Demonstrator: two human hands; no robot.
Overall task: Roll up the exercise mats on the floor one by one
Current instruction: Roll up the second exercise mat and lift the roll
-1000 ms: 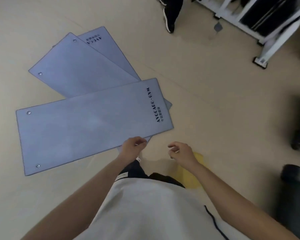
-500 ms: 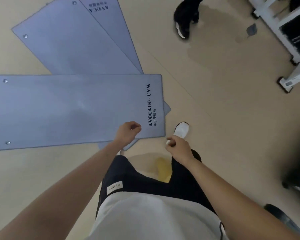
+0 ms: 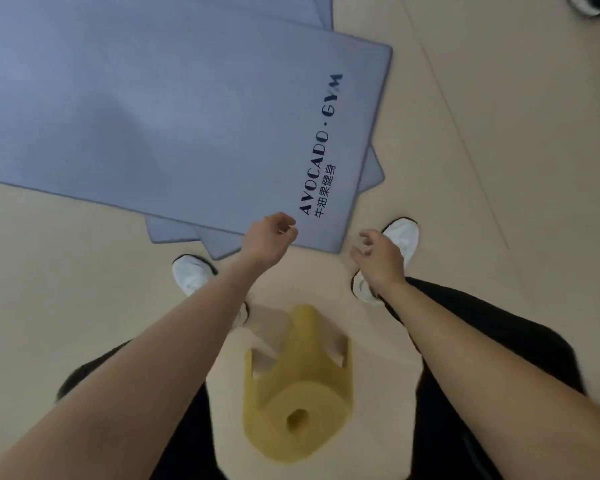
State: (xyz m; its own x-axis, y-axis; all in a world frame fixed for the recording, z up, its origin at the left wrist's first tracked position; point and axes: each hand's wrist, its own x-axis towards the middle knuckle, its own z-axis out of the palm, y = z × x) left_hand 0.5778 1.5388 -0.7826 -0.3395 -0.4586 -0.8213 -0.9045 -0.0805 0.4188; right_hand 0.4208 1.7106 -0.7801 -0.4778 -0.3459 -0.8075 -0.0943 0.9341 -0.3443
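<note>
Top mat (image 3: 174,116) lay flat on the floor (image 3: 499,168), not rolled, w/ "AVOCADO·GYM" near its right end. Lower mats (image 3: 174,232) were under it; corners poked out at its near edge. L hand (image 3: 271,237) was over that near edge, fingers loosely curled, holding nothing. R hand (image 3: 378,258) was over the floor, just beside the mat's near right corner, fingers loose & spread. Yellow foam block (image 3: 298,386) was on the floor between the legs.
</note>
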